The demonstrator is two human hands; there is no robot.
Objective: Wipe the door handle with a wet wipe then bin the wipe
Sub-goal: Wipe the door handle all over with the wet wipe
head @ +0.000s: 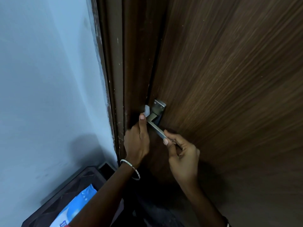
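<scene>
two hands, left hand [137, 141] and right hand [182, 154]; one door handle [156, 124]; one wet wipe [146, 110]; one bangle [131, 168].

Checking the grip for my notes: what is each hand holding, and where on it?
Left hand pinches the wet wipe against the door handle near its base; right hand grips the lever's free end.

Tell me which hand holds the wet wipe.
The left hand, wearing the bangle, presses the wipe at the handle's base; the right hand only grips the lever's end.
</scene>
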